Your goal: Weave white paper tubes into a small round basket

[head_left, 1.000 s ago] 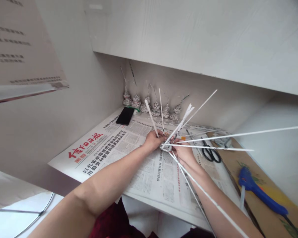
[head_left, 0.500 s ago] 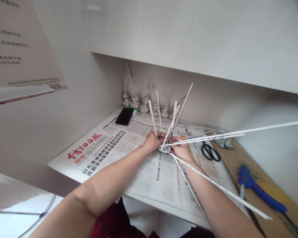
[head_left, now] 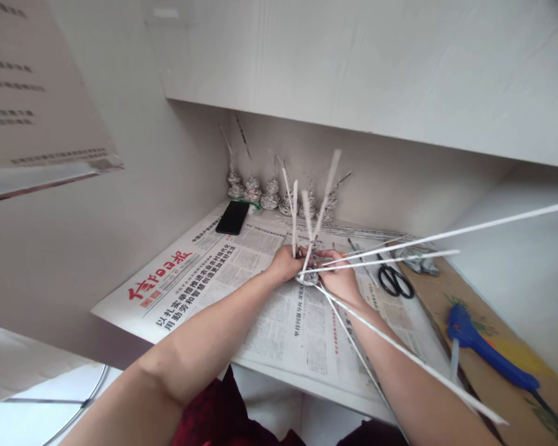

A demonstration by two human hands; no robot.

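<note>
From the head camera, the left hand [head_left: 287, 264] and right hand [head_left: 340, 279] both grip a small, round, grey-and-white woven paper base [head_left: 307, 278], long white paper rods [head_left: 413, 357] fanning out of it, above the newspaper-covered surface [head_left: 316, 386]; black-handled scissors [head_left: 397, 282] lie just beyond the right hand, a blue plastic glue gun [head_left: 490, 358] farther right, and grey woven gourd shapes [head_left: 270, 197] line the back wall

The single head-worn view looks forward and down along both forearms [head_left: 223, 316], which enter from the bottom edge. The left hand [head_left: 286, 263] and right hand [head_left: 340, 279] sit close, below mid-frame; the newspaper [head_left: 302, 337] recedes beneath them, the back wall [head_left: 385, 183] lies farther off, and a white panel [head_left: 353, 74] crosses the top.
</note>
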